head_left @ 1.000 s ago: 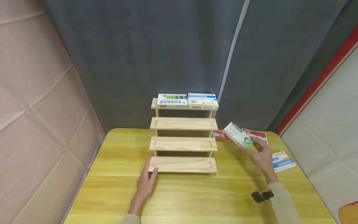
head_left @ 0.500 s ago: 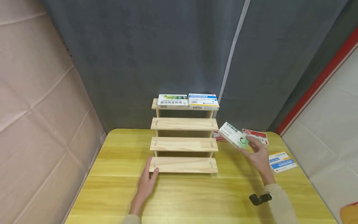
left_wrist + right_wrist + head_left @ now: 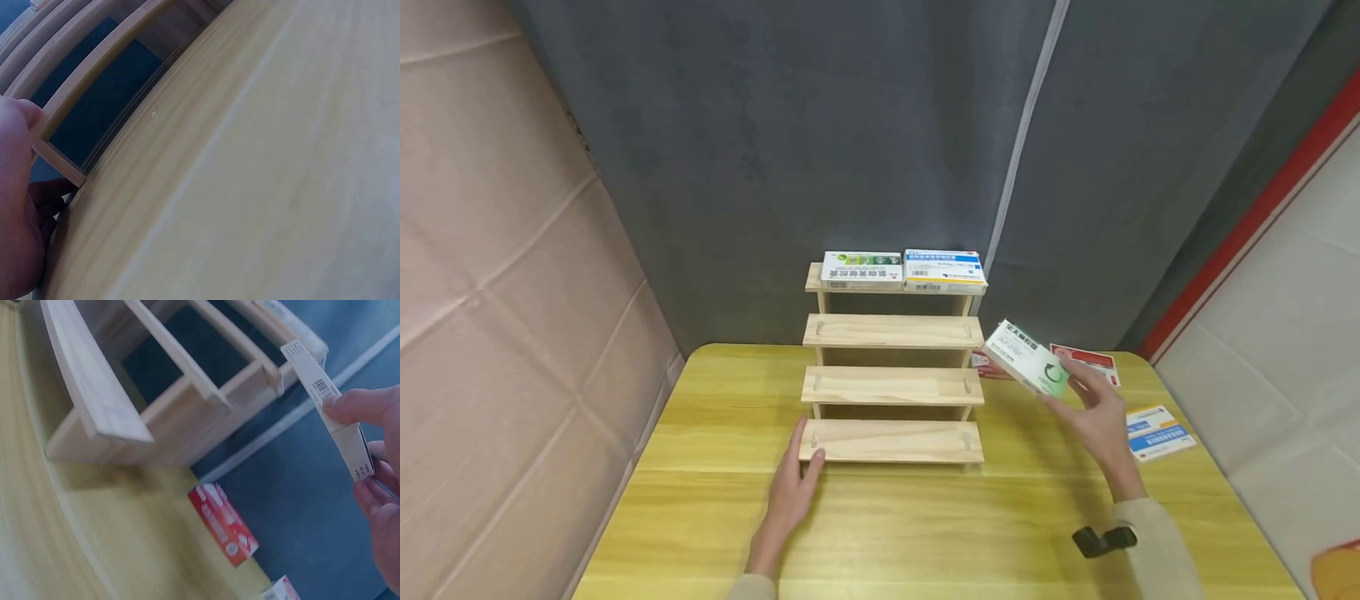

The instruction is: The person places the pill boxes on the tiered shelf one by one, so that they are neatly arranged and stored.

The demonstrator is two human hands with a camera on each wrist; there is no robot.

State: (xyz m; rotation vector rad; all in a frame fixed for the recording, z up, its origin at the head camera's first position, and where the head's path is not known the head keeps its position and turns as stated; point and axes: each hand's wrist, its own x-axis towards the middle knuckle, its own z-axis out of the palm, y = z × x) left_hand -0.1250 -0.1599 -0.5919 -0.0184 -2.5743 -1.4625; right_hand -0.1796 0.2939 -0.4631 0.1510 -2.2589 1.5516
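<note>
A medicine box, white and pale green with dark print, is tilted in the air right of the wooden step rack. My right hand pinches it by its right end, thumb below and fingers above. In the right wrist view the thumb presses the narrow barcode side of the medicine box. My left hand grips the left end of the rack's lowest step, with the thumb at its front edge. The left wrist view shows the left hand at that corner, some fingers in shadow.
On the rack's top step lie a green-and-white box and a blue-and-white box. On the table's right side lie a red-and-white box and a blue, white and yellow box. Another red box lies beside the rack, near the grey curtain.
My right hand has carried the medicine box slightly left toward the rack, mostly in the first half second, then raised it a little. The left hand stays at the rack's corner.
</note>
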